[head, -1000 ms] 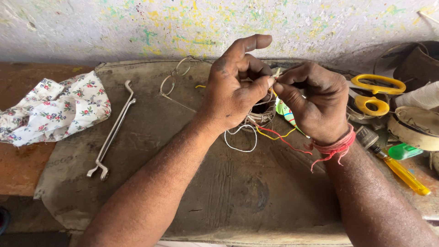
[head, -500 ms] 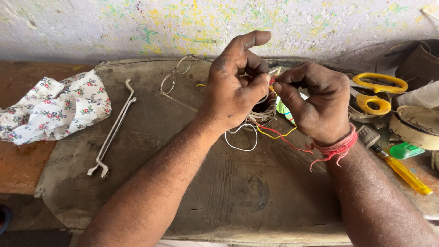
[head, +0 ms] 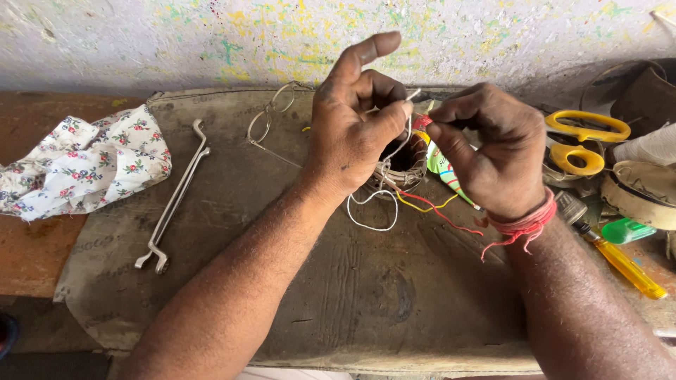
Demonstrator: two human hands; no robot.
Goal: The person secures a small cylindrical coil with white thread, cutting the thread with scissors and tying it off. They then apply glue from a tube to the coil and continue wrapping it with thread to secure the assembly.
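We pinch a thin white wire point(head: 405, 130) between thumb and fingers of our left hand point(head: 355, 127), forefinger raised clear; it runs down from the pinch to a small wound coil point(head: 398, 169) just beneath the hand and loops loosely onto the mat point(head: 211, 281) below. It looks light, springy and easy to kink, so we judge it best held close to its free end, near the fingertips. Our right hand point(head: 489, 151) closes narrowly just beside the pinch; what it holds we cannot tell. Red and yellow wires point(head: 440, 207) trail below that hand. Left of the grip lie spectacles point(head: 271, 116), farther off a double-ended spanner point(head: 176, 197) and a flowered cloth point(head: 84, 165). Right of it sit yellow scissors point(head: 584, 141) and a yellow screwdriver point(head: 623, 260).
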